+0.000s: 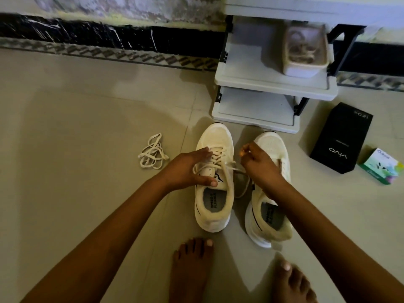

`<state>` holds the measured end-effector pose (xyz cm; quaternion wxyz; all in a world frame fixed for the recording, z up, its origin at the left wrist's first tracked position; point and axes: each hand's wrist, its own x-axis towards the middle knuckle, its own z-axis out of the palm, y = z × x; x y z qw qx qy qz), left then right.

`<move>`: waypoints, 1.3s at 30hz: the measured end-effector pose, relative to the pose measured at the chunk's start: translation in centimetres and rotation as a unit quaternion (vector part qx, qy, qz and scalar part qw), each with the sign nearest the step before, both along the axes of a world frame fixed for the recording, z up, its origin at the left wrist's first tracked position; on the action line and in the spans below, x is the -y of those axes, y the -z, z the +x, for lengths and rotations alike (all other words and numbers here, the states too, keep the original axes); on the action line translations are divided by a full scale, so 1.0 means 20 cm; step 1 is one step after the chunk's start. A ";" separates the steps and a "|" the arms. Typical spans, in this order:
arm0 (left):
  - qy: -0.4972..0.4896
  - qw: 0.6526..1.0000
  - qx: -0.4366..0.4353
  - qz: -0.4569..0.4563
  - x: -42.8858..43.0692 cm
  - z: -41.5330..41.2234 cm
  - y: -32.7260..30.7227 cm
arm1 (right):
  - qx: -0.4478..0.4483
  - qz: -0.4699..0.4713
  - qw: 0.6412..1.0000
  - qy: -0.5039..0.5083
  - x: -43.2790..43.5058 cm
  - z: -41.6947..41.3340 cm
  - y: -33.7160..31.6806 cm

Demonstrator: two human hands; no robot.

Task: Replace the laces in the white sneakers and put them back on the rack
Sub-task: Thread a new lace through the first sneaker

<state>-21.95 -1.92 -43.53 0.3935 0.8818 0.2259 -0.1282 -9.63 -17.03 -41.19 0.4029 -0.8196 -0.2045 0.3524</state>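
Note:
Two white sneakers stand side by side on the floor, toes toward the rack. The left sneaker (215, 206) has a lace (227, 171) threaded through its eyelets. My left hand (188, 169) holds this shoe at the tongue, thumb on the tongue, fingers across the lacing. My right hand (258, 162) pinches one end of that lace, pulled out to the right above the right sneaker (273, 145). A loose lace (153, 153) lies bunched on the floor to the left. The white shoe rack (273, 86) stands just behind the shoes.
A white tub (306, 68) holding more laces sits on the rack's upper shelf. A black box (341, 138) and a small green box (382, 166) lie on the floor at right. My bare feet (192, 270) are near the bottom edge. A wall runs along the back.

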 end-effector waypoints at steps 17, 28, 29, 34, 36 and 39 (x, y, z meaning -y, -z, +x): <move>0.002 1.000 -0.026 0.014 0.02 0.01 0.00 | -0.155 0.216 0.963 -0.036 0.00 0.05 -0.19; 0.002 0.999 -0.034 0.009 0.02 0.01 0.00 | 0.242 -0.058 0.939 -0.237 0.01 -0.01 0.07; 0.001 0.999 -0.035 0.010 0.02 0.01 0.00 | 0.189 -0.020 0.963 -0.193 0.00 0.01 0.02; 0.004 0.999 -0.036 0.011 0.01 0.01 0.00 | -0.153 0.230 0.961 -0.007 -0.02 0.09 -0.23; 0.003 0.999 -0.033 0.010 0.01 0.01 0.00 | -0.183 0.192 0.964 0.014 -0.03 0.06 -0.21; -0.003 1.000 -0.026 0.001 0.02 0.01 0.01 | -0.087 0.064 0.994 0.027 -0.04 0.01 -0.09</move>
